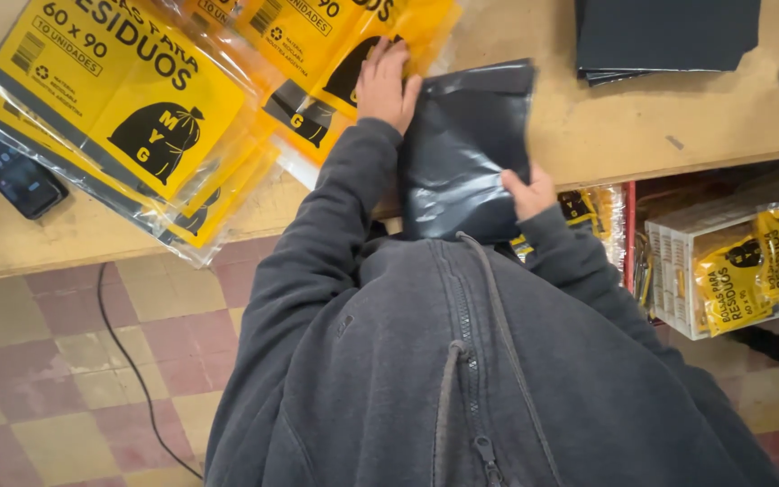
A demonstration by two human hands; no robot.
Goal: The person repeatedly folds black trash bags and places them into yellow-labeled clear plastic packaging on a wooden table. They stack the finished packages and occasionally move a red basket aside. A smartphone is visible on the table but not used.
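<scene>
Dark grey hooded sweatshirt [462, 361] nearest camera. Right hand [528, 191] grips lower right edge of folded black plastic bags [462, 149] lying at bench [678, 126] edge. Left hand [386, 83] presses flat, fingers extended, on stack's upper left corner. Yellow bag packets [128, 99] fanned to left; phone [11, 171] beyond; more packets on shelf [741, 261] beneath bench.
</scene>
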